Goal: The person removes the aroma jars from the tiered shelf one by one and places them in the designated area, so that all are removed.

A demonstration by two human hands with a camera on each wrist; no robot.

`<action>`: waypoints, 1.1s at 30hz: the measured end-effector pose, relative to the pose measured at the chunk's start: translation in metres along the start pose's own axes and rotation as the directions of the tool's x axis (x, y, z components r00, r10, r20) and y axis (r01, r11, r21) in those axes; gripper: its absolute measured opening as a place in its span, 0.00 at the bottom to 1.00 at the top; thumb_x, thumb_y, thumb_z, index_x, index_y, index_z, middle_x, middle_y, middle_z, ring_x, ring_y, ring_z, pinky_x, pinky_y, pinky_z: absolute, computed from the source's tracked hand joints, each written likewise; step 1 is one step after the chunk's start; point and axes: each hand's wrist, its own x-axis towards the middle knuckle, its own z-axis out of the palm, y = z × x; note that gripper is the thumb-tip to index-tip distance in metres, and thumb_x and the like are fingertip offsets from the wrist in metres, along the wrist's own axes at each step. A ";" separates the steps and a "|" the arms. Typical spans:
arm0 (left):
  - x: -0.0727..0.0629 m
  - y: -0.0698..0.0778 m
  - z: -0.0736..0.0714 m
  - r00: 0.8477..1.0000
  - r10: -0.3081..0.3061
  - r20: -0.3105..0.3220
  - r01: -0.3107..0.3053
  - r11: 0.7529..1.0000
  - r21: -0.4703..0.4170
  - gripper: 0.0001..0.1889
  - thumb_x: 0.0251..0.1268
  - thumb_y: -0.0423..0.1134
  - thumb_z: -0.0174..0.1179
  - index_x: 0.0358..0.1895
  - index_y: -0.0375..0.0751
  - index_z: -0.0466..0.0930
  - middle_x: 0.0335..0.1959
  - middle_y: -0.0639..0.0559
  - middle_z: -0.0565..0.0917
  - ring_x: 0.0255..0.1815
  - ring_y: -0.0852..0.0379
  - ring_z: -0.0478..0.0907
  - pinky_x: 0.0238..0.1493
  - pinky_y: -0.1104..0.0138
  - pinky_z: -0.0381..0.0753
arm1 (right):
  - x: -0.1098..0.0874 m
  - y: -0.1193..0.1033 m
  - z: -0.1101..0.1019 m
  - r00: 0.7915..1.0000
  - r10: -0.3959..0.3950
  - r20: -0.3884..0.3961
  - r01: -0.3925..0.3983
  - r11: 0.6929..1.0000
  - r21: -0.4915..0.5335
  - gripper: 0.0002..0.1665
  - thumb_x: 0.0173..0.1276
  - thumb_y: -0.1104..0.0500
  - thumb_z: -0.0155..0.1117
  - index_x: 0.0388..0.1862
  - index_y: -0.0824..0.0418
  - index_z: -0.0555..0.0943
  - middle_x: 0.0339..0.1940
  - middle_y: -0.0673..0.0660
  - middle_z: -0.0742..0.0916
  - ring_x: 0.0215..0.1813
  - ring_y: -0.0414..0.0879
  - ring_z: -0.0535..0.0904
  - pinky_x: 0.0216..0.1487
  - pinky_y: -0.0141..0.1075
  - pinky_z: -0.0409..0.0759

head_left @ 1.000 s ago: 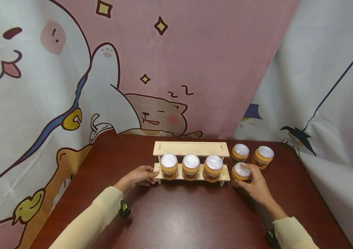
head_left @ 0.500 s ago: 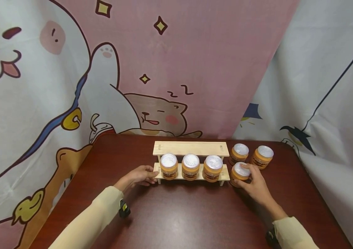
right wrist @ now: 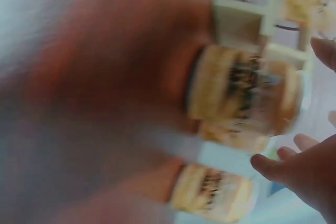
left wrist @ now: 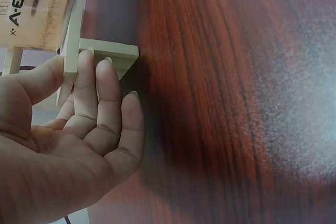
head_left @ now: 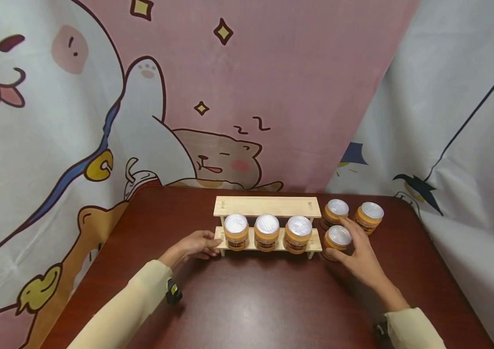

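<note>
My left hand (head_left: 195,245) pinches the left end of the lower board of a two-step wooden rack (head_left: 267,207). In the left wrist view, the thumb lies on top of the board and the fingers (left wrist: 107,85) curl beneath it. Three orange jars with silvery lids, the middle one (head_left: 267,233) among them, stand in a row on the lower step. My right hand (head_left: 363,257) hovers at a similar jar (head_left: 338,238) standing on the table to the rack's right. Its thumb and fingers are spread apart, and the right wrist view shows a gap between them and the jar (right wrist: 244,90).
Two more jars, one (head_left: 336,213) behind the near jar and another (head_left: 369,218) farther right, stand on the dark red-brown table (head_left: 247,300). A cartoon-printed cloth (head_left: 299,97) hangs behind and along the sides. Each forearm has a pale yellow sleeve (head_left: 129,305).
My right hand has let go of the near jar, its fingers lifting and spreading off the lid. The jar stays where it stood. My left hand keeps its grip on the rack.
</note>
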 end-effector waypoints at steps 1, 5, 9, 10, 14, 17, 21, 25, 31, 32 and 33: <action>0.000 0.000 0.000 1.000 0.001 0.002 -0.001 1.000 0.001 0.16 0.74 0.44 0.59 0.50 0.34 0.71 0.36 0.45 0.88 0.37 0.55 0.86 0.44 0.56 0.83 | 0.002 -0.006 -0.002 1.000 -0.014 -0.012 0.014 1.000 0.000 0.55 0.53 0.61 0.81 0.77 0.60 0.63 0.75 0.72 0.65 0.75 0.71 0.57 0.67 0.70 0.55; 0.001 0.001 -0.001 1.000 0.007 0.014 -0.007 1.000 0.007 0.15 0.74 0.43 0.59 0.50 0.34 0.72 0.35 0.46 0.88 0.37 0.54 0.86 0.46 0.55 0.83 | 0.008 -0.033 -0.002 0.996 -0.067 -0.052 0.067 0.998 -0.005 0.57 0.52 0.63 0.81 0.78 0.56 0.61 0.76 0.69 0.66 0.76 0.68 0.56 0.70 0.67 0.54; 0.002 0.002 -0.003 1.000 0.014 0.021 -0.014 1.000 0.012 0.15 0.74 0.43 0.58 0.50 0.33 0.73 0.35 0.46 0.88 0.37 0.55 0.85 0.47 0.54 0.83 | 0.015 -0.056 0.005 0.994 -0.106 -0.037 0.107 0.994 0.028 0.57 0.53 0.61 0.81 0.79 0.49 0.62 0.77 0.62 0.67 0.77 0.61 0.58 0.70 0.63 0.57; 0.002 0.003 -0.003 1.000 0.012 0.020 -0.012 1.000 0.007 0.15 0.74 0.43 0.58 0.50 0.34 0.73 0.35 0.46 0.88 0.37 0.55 0.85 0.48 0.54 0.83 | 0.016 -0.061 0.007 0.992 -0.120 -0.030 0.121 0.992 0.035 0.56 0.53 0.61 0.81 0.78 0.50 0.62 0.77 0.62 0.68 0.77 0.60 0.58 0.69 0.63 0.57; 0.002 0.004 -0.004 1.000 0.016 0.021 -0.016 1.000 0.006 0.15 0.75 0.43 0.58 0.50 0.34 0.73 0.36 0.45 0.88 0.37 0.55 0.85 0.49 0.53 0.82 | 0.020 -0.072 0.020 0.988 -0.156 -0.001 0.156 0.987 0.034 0.56 0.53 0.59 0.82 0.78 0.52 0.63 0.77 0.64 0.67 0.78 0.60 0.59 0.68 0.63 0.60; 0.002 0.005 -0.005 1.000 0.016 0.018 -0.016 1.000 0.009 0.15 0.74 0.43 0.58 0.50 0.34 0.72 0.36 0.45 0.87 0.38 0.54 0.85 0.49 0.53 0.82 | 0.023 -0.075 0.030 0.987 -0.159 0.009 0.158 0.987 0.010 0.54 0.53 0.56 0.82 0.77 0.51 0.64 0.77 0.64 0.67 0.77 0.60 0.60 0.68 0.63 0.61; 0.003 0.005 -0.005 1.000 0.017 0.012 -0.017 1.000 0.013 0.16 0.74 0.44 0.59 0.50 0.33 0.72 0.36 0.45 0.87 0.37 0.54 0.85 0.48 0.53 0.83 | 0.023 -0.076 0.043 0.988 -0.157 -0.006 0.157 0.988 0.000 0.49 0.54 0.54 0.81 0.74 0.51 0.69 0.76 0.63 0.69 0.76 0.62 0.62 0.68 0.63 0.62; 0.003 0.003 -0.003 1.000 0.012 0.012 -0.013 1.000 0.014 0.16 0.74 0.44 0.59 0.51 0.33 0.72 0.36 0.45 0.88 0.37 0.55 0.86 0.47 0.54 0.83 | 0.022 -0.073 0.052 0.988 -0.151 -0.034 0.152 0.988 0.017 0.44 0.53 0.55 0.82 0.69 0.53 0.74 0.74 0.64 0.71 0.74 0.63 0.65 0.67 0.62 0.64; 0.001 0.000 -0.001 1.000 0.009 0.013 -0.009 1.000 0.015 0.16 0.74 0.44 0.59 0.50 0.33 0.72 0.35 0.46 0.87 0.36 0.56 0.85 0.46 0.55 0.83 | 0.020 -0.070 0.058 0.993 -0.118 -0.032 0.119 0.992 0.034 0.40 0.52 0.57 0.83 0.64 0.53 0.77 0.73 0.65 0.72 0.73 0.64 0.66 0.64 0.62 0.67; 0.001 0.000 -0.001 1.000 0.008 0.012 -0.008 1.000 0.013 0.16 0.74 0.43 0.59 0.50 0.33 0.72 0.35 0.46 0.88 0.36 0.56 0.85 0.46 0.55 0.83 | 0.019 -0.070 0.059 0.993 -0.113 -0.030 0.114 0.993 0.035 0.40 0.52 0.56 0.83 0.64 0.53 0.77 0.73 0.64 0.72 0.73 0.64 0.66 0.64 0.61 0.67; 0.001 0.000 -0.001 1.000 0.006 0.012 -0.006 1.000 0.012 0.15 0.74 0.43 0.59 0.50 0.34 0.72 0.34 0.46 0.88 0.35 0.56 0.85 0.45 0.55 0.83 | 0.019 -0.070 0.059 0.994 -0.110 -0.030 0.111 0.993 0.036 0.40 0.52 0.56 0.83 0.64 0.53 0.77 0.73 0.64 0.72 0.72 0.63 0.67 0.64 0.61 0.68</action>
